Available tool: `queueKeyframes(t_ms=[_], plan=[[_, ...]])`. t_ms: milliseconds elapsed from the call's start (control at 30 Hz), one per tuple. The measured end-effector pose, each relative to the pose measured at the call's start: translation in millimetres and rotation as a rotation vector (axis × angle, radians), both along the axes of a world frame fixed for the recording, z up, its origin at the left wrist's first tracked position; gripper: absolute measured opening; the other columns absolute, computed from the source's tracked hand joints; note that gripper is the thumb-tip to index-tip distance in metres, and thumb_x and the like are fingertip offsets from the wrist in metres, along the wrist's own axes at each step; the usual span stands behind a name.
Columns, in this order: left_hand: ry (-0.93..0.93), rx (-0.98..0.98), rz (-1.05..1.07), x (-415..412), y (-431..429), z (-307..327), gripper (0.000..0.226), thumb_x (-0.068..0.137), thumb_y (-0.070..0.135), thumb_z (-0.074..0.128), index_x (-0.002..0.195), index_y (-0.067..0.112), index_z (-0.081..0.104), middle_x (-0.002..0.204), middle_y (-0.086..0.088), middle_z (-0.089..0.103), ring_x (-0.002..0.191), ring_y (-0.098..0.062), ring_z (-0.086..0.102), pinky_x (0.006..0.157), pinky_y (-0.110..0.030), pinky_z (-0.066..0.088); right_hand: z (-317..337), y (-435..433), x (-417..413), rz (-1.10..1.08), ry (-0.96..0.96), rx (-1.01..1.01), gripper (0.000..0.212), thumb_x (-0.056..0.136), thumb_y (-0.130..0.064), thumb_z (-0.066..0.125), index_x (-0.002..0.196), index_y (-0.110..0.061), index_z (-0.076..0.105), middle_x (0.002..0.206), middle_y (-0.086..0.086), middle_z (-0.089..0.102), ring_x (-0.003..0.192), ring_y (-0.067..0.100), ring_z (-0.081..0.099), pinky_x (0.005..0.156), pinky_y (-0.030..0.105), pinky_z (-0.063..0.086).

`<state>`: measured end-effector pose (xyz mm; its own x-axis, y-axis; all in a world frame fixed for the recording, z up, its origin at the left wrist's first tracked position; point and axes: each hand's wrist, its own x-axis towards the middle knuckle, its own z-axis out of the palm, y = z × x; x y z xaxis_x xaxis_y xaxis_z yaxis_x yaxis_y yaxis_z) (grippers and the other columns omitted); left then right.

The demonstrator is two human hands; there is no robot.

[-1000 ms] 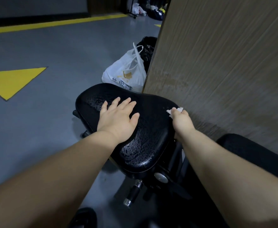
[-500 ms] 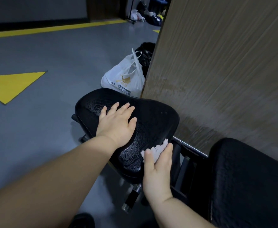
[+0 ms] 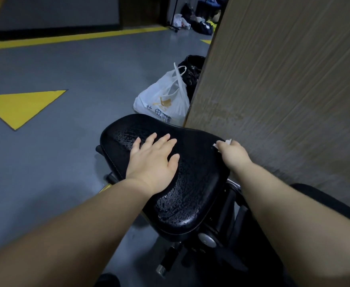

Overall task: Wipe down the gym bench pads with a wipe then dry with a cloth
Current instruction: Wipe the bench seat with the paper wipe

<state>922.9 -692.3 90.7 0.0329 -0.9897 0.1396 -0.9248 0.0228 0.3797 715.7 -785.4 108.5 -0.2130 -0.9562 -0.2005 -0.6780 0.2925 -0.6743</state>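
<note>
A black textured seat pad (image 3: 192,183) fills the middle of the view, glistening with wet droplets near its front and left. My left hand (image 3: 153,160) lies flat on the pad's left half, fingers spread, holding nothing. My right hand (image 3: 233,154) is closed on a small white wipe (image 3: 221,143) at the pad's far right edge, close to the wooden panel. A second black pad (image 3: 325,206) shows at the lower right, mostly hidden by my right forearm.
A tall wood-grain panel (image 3: 284,90) stands right beside the pad. A white plastic bag (image 3: 163,102) and a black bag (image 3: 190,71) sit on the grey floor behind it. Black frame parts and a metal knob (image 3: 206,239) lie under the pad. Yellow floor markings (image 3: 22,106) at left.
My right hand with the wipe has swept from the pad's near edge back up to its far right edge. My left hand stays flat on the pad.
</note>
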Motion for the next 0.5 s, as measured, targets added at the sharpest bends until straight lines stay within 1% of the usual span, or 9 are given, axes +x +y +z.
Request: queueKeyframes(t_ms=[67, 100, 167, 200, 267, 300, 400, 433, 500], plan=[[0.005, -0.002, 0.001, 0.2, 0.3, 0.3, 0.051, 0.1, 0.049, 0.024, 0.15, 0.039, 0.027, 0.159, 0.02, 0.017, 0.149, -0.011, 0.004, 0.12, -0.042, -0.005, 11.5, -18.1, 8.0, 0.212, 0.282, 0.119, 0.056, 0.097, -0.044, 0.034, 0.141, -0.011, 0.041, 0.148, 0.011, 0.037, 0.133, 0.033, 0.035, 0.109, 0.039, 0.028], [0.009, -0.001, 0.001, 0.4, 0.1, 0.5, 0.051, 0.1, 0.049, 0.025, 0.15, 0.039, 0.027, 0.159, 0.02, 0.017, 0.149, -0.011, 0.004, 0.12, -0.042, -0.005, 13.6, -24.8, 14.0, 0.279, 0.415, 0.163, 0.061, 0.096, -0.05, 0.025, 0.145, -0.015, 0.038, 0.153, 0.009, 0.031, 0.138, 0.034, 0.027, 0.113, 0.042, 0.02], [0.017, 0.004, 0.001, 0.6, -0.5, 0.8, 0.051, 0.1, 0.049, 0.025, 0.15, 0.039, 0.027, 0.159, 0.02, 0.017, 0.149, -0.01, 0.004, 0.12, -0.042, -0.005, 14.9, -33.9, 27.4, 0.333, 0.605, 0.18, 0.082, 0.079, -0.067, 0.011, 0.145, -0.026, 0.036, 0.157, 0.005, 0.022, 0.143, 0.034, 0.013, 0.115, 0.051, 0.011], [0.017, 0.005, 0.001, 0.5, -0.7, 0.8, 0.051, 0.1, 0.049, 0.025, 0.15, 0.039, 0.027, 0.159, 0.02, 0.017, 0.149, -0.01, 0.004, 0.12, -0.042, -0.005, 14.1, -34.3, 35.0, 0.324, 0.619, 0.156, 0.083, 0.076, -0.07, 0.012, 0.143, -0.029, 0.038, 0.157, 0.004, 0.019, 0.144, 0.032, 0.008, 0.115, 0.054, 0.013], [0.012, 0.005, -0.001, 0.7, -0.7, 0.8, 0.051, 0.1, 0.049, 0.026, 0.15, 0.039, 0.027, 0.159, 0.02, 0.017, 0.149, -0.01, 0.004, 0.12, -0.042, -0.004, 14.7, -20.0, 52.8, 0.36, 0.604, 0.056, 0.063, 0.088, -0.062, 0.025, 0.138, -0.028, 0.043, 0.153, 0.006, 0.018, 0.145, 0.027, 0.007, 0.115, 0.051, 0.017], [0.009, 0.004, 0.0, 0.7, -0.7, 0.6, 0.051, 0.1, 0.049, 0.026, 0.15, 0.039, 0.027, 0.159, 0.02, 0.018, 0.149, -0.01, 0.004, 0.12, -0.042, -0.004, 14.0, -9.5, 60.4, 0.421, 0.614, -0.049, 0.056, 0.093, -0.055, 0.03, 0.137, -0.024, 0.044, 0.149, 0.008, 0.023, 0.144, 0.026, 0.011, 0.115, 0.046, 0.018], [0.006, 0.004, 0.003, 0.9, 0.2, 1.2, 0.051, 0.1, 0.05, 0.026, 0.15, 0.04, 0.027, 0.159, 0.021, 0.018, 0.148, -0.009, 0.004, 0.12, -0.042, -0.004, 11.2, 21.2, 69.0, 0.548, 0.585, -0.368, 0.059, 0.095, -0.047, 0.041, 0.146, -0.02, 0.032, 0.136, 0.006, 0.036, 0.134, 0.024, 0.024, 0.11, 0.036, 0.02], [0.009, 0.006, 0.002, 0.7, 0.6, 1.8, 0.051, 0.1, 0.05, 0.025, 0.15, 0.04, 0.026, 0.159, 0.021, 0.017, 0.148, -0.009, 0.004, 0.12, -0.042, -0.004, 12.3, 27.8, 65.9, 0.528, 0.552, -0.397, 0.062, 0.094, -0.048, 0.047, 0.148, -0.022, 0.03, 0.134, 0.005, 0.04, 0.132, 0.023, 0.029, 0.108, 0.034, 0.023], [0.014, 0.008, -0.001, 0.8, 1.2, 3.3, 0.051, 0.1, 0.05, 0.024, 0.15, 0.04, 0.026, 0.159, 0.021, 0.017, 0.148, -0.009, 0.004, 0.12, -0.041, -0.004, 14.8, 32.7, 55.5, 0.471, 0.488, -0.361, 0.06, 0.09, -0.051, 0.052, 0.143, -0.026, 0.037, 0.132, 0.002, 0.047, 0.126, 0.021, 0.04, 0.102, 0.033, 0.03]])
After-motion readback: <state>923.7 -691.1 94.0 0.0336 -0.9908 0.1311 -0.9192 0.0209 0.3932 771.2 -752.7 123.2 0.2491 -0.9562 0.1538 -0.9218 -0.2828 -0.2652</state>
